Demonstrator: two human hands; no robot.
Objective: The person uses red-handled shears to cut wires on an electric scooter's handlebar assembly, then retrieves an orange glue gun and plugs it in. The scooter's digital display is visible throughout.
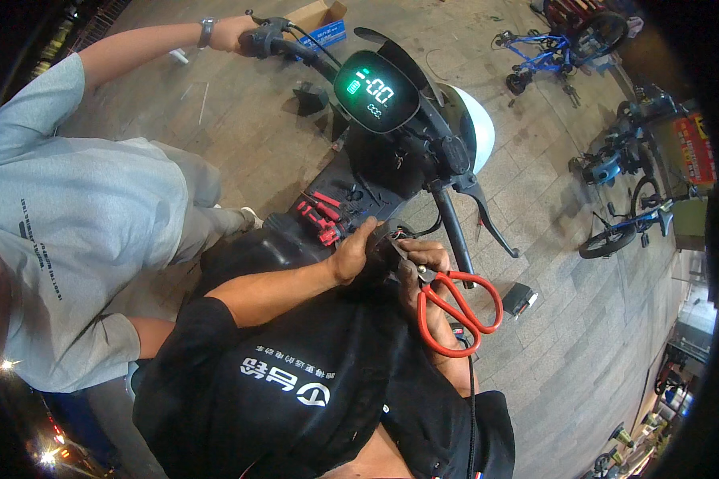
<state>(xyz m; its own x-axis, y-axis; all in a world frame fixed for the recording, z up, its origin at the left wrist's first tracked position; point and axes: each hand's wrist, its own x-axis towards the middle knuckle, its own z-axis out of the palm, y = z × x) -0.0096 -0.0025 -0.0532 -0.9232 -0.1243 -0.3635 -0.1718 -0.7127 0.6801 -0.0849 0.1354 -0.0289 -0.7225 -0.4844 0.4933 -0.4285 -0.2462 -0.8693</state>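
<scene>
My left hand (355, 255) has its fingers curled at a dark fitting with small wires (397, 238) beside the scooter's handlebar. My right hand (419, 259) is closed on red-handled scissors (491, 307), their loops pointing down and to the right, blades up at that fitting. What exactly my left fingers hold is hidden. The electric scooter has a lit display (375, 92), a brake lever (491, 219) and a bare bar end (459, 263). A red-and-black power tool (323, 215) lies on the scooter's dark body, just above my left hand.
A person in a grey shirt (88, 207) stands at left, one hand (228, 33) by the far grip. On the paving (543, 367) are a cardboard box (319, 24), a blue bike frame (543, 56), more bikes (623, 231) and a small dark box (519, 302).
</scene>
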